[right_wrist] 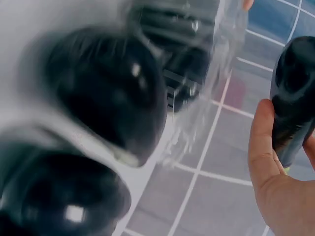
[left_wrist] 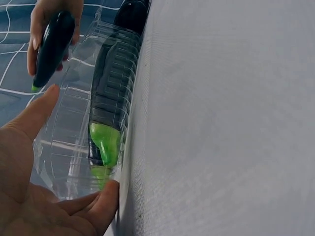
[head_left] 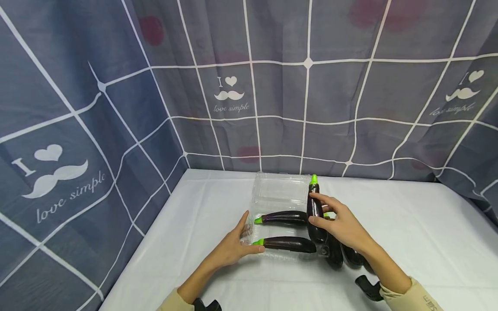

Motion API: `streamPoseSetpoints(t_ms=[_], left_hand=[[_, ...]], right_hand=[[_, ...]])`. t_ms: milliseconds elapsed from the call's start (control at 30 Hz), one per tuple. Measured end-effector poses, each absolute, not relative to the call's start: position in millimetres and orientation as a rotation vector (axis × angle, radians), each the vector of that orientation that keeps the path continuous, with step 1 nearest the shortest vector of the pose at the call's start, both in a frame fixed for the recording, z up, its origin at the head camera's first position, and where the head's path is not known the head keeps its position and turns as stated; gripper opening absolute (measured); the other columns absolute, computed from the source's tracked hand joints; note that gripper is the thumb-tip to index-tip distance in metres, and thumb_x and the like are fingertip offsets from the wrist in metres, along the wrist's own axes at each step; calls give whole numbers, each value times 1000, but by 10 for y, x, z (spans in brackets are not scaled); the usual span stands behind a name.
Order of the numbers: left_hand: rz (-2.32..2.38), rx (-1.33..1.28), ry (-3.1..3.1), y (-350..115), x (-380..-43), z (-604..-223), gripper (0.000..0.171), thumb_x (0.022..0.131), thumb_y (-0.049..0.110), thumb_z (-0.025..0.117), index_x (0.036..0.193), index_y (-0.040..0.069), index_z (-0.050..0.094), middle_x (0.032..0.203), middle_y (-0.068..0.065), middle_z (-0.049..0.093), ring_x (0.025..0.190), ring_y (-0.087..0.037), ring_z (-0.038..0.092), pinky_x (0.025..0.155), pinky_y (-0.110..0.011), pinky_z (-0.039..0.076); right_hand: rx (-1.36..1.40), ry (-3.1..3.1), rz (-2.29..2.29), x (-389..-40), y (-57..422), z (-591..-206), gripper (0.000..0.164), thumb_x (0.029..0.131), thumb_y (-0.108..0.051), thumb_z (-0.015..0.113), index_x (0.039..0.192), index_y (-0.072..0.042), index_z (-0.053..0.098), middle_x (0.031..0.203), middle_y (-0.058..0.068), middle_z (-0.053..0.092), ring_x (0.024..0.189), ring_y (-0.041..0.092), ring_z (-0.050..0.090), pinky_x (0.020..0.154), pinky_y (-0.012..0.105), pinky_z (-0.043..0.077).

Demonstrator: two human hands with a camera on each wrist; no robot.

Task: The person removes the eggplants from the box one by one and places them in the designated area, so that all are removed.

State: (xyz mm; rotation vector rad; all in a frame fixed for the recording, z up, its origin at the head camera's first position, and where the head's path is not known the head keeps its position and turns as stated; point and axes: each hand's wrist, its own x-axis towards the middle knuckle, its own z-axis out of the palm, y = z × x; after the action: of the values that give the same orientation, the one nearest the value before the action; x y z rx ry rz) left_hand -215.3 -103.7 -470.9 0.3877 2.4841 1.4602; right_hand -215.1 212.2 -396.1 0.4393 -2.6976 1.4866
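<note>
Two boxed eggplants (head_left: pixel 285 217) are seen in the head view, lying crosswise in a clear container (head_left: pixel 280 190), their green stems turned toward the left hand (head_left: pixel 229 248). A held eggplant (head_left: pixel 314 207) is grasped between thumb and fingers of the right hand (head_left: pixel 348 226), over the container's right side. Filling is judged to be partly done: two pieces are laid in, one is in hand, and several loose eggplants (head_left: pixel 335 255) are left on the white-clothed counter (head_left: pixel 272 285).

In the left wrist view, thin, ribbed, see-through plastic is touched at its end by the left hand's extended fingers, which are clenched on nothing. The held eggplant is raised above the container.

In the right wrist view, smooth, glossy, plump skins are picked out by highlights; the nearest are blurred, and whether they touch cannot be told. A grid-patterned curtain (right_wrist: pixel 216 206) is hung behind.
</note>
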Motion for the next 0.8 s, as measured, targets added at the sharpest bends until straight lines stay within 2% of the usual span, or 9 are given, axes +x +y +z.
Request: streamPoseSetpoints(t_ms=[133, 233, 533, 633, 800], left_hand=[[1463, 391, 2484, -1031, -2159, -4696, 116, 77, 46, 83, 161, 17, 7, 152, -30, 31, 140, -43, 30, 108, -63, 26], [1466, 389, 2481, -1032, -2163, -4700, 116, 77, 46, 83, 161, 17, 7, 152, -30, 31, 141, -43, 29, 108, -63, 26], [1493, 383, 2466, -1054, -2175, -4706, 117, 77, 45, 83, 160, 17, 6, 154, -28, 28, 142, -42, 26, 108, -63, 24], [1490, 370, 2462, -1050, -2171, -4706, 117, 77, 45, 84, 160, 17, 6, 154, -29, 29, 142, -43, 27, 108, -64, 25], [1482, 369, 2455, -1036, -2165, -4711, 117, 77, 45, 83, 160, 17, 6, 152, -30, 31, 141, -42, 29, 107, -63, 27]], right_hand=[[451, -2710, 1364, -2092, 2284, -3902, 62, 90, -26, 74, 145, -13, 50, 129, 15, 56, 104, 30, 57, 74, 41, 49], [455, -2722, 1292, -2034, 2401, -3880, 61, 90, -26, 74, 145, -12, 50, 125, 12, 57, 99, 25, 56, 76, 37, 50], [397, -2798, 1175, -1869, 2754, -3914, 61, 93, -28, 71, 147, -12, 47, 132, 13, 54, 106, 28, 53, 80, 50, 48], [376, -2830, 1145, -1825, 2890, -3946, 62, 93, -28, 71, 147, -11, 47, 133, 13, 53, 104, 24, 52, 80, 49, 48], [335, -2855, 1058, -1754, 3161, -3990, 62, 91, -28, 74, 145, -11, 49, 130, 11, 53, 99, 8, 51, 73, 38, 48]])
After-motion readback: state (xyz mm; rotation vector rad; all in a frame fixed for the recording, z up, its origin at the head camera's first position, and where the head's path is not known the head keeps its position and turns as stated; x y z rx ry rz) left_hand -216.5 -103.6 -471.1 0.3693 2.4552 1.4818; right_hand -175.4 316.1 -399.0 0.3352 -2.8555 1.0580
